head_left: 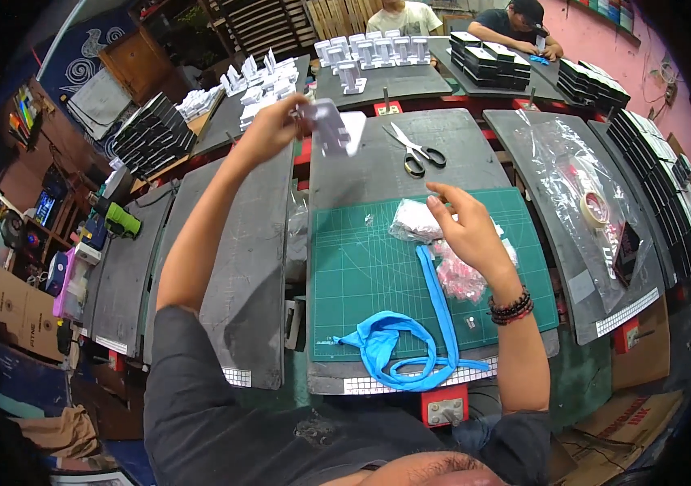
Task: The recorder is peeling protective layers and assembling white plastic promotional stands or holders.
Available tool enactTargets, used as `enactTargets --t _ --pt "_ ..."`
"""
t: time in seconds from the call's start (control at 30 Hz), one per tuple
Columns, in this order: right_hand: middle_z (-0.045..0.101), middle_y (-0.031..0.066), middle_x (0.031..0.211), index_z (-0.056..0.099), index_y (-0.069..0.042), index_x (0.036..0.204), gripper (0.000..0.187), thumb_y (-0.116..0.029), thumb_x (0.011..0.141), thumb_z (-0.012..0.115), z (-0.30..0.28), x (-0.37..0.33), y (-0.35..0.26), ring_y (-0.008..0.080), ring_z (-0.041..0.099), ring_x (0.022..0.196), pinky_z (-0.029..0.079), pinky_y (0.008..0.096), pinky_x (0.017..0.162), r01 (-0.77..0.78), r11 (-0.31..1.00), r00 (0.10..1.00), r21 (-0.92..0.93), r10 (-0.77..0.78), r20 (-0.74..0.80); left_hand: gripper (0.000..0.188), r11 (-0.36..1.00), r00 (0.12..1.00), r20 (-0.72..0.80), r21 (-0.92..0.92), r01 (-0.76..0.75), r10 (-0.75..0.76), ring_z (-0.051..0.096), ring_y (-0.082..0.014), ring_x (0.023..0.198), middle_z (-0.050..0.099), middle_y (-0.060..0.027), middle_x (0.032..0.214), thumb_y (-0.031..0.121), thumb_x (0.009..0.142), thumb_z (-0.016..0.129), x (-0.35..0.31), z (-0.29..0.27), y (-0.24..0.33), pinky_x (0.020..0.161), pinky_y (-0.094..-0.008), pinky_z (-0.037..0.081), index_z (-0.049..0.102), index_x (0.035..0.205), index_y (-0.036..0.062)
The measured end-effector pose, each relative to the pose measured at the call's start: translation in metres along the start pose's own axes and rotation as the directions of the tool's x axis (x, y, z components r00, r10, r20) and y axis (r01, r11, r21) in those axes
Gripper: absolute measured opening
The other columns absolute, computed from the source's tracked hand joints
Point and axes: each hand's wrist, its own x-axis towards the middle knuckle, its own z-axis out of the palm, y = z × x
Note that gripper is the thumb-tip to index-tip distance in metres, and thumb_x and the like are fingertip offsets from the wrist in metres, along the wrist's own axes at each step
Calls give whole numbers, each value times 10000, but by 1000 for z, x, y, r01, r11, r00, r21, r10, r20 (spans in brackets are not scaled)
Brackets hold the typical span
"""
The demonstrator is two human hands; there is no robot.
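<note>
My left hand (274, 131) reaches out to the far left of the middle board, closed on the edge of a white plastic stand (331, 130). The stand is raised and slightly blurred. My right hand (465, 227), with dark beads at its wrist, hovers with fingers apart over the green cutting mat (353, 279). Below and beside it lie a small bag of white pieces (415, 220) and a heap of small transparent and reddish pieces (460, 275), partly hidden by the hand. Black-handled scissors (415, 151) rest open beyond the mat. A blue cloth strip (394, 344) curls across the mat's near edge.
Several similar white stands (374, 52) are grouped on the far tables. Stacks of black-and-white boxes (489, 63) stand at the back, left and right. A transparent plastic bag (576, 190) with a tape roll (595, 208) covers the right board. Two people (515, 24) sit across.
</note>
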Motion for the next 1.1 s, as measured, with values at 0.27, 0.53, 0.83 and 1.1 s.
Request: enactTargets --t 0.27,0.53,0.83,1.1 --pt "729 150 1030 744 -22 1247 351 -274 1003 736 2 -6 -2 344 734 956 571 437 818 86 945 996 -317 -92 -5 388 957 943 -332 263 124 -31 785 -308 835 783 -198 1028 152 963 795 126 44 -172 752 -435 599 674 1319 56" --pt "711 150 1026 741 -37 1180 289 -211 950 762 -5 -3 0 351 711 953 575 462 826 64 927 997 -369 -76 -17 386 905 915 -400 367 216 -56 728 -438 1133 764 -257 1180 186 975 757 215 74 -270 975 -499 553 667 1334 76" --pt "710 134 1011 733 -35 1183 285 -205 955 754 -5 -3 6 334 712 935 576 460 817 -1 913 1000 -407 2 2 932 809 871 -371 371 457 -322 660 -442 1310 680 -312 1387 284 964 767 260 93 -311 1115 -476 516 242 1704 75" --pt "702 128 1025 735 -34 1175 290 -181 928 773 -7 -2 10 327 693 970 569 448 841 64 887 992 -457 -105 -65 1068 961 878 -459 157 229 -134 623 -447 1363 607 -362 1466 261 936 797 202 91 -309 1168 -423 466 124 1700 -62"
